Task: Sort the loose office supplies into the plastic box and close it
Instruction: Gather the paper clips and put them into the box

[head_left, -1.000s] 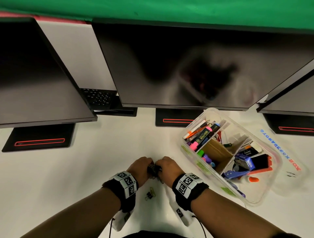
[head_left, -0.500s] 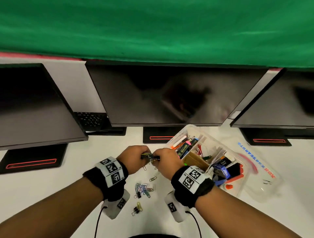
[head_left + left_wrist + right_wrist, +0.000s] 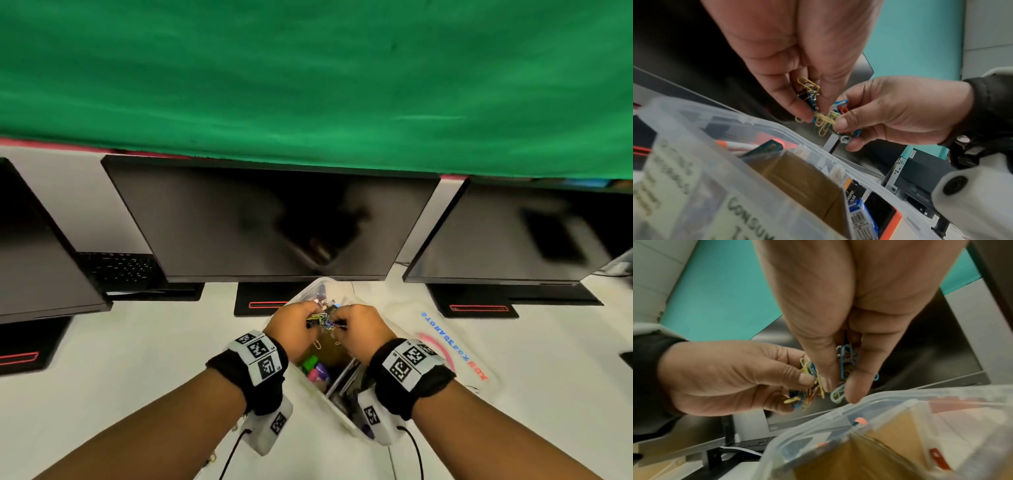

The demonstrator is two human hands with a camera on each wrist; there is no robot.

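Both hands hold one tangled bunch of coloured paper clips point(image 3: 323, 322) in the air above the clear plastic box point(image 3: 317, 285). My left hand point(image 3: 294, 322) pinches the bunch from the left, and my right hand point(image 3: 359, 325) pinches it from the right. In the left wrist view the clips point(image 3: 824, 123) hang between left fingertips point(image 3: 803, 116) and the right hand point(image 3: 890, 110), over the box wall point(image 3: 694, 146). The right wrist view shows the clips point(image 3: 843, 366) just above the box rim point(image 3: 859, 407). A brown cardboard divider point(image 3: 797, 175) lies below. Highlighters point(image 3: 313, 368) stand in the box.
The box lid point(image 3: 455, 346), printed with blue and red letters, lies flat to the right of the box. Three dark monitors point(image 3: 267, 219) stand along the back of the white desk point(image 3: 137, 359), with a keyboard point(image 3: 120, 267) behind the left one. A small clip point(image 3: 213, 457) lies under my left forearm.
Both hands rose from the desk with the paper clips and moved right, from left of the box to above it. Some clips were left behind on the desk.
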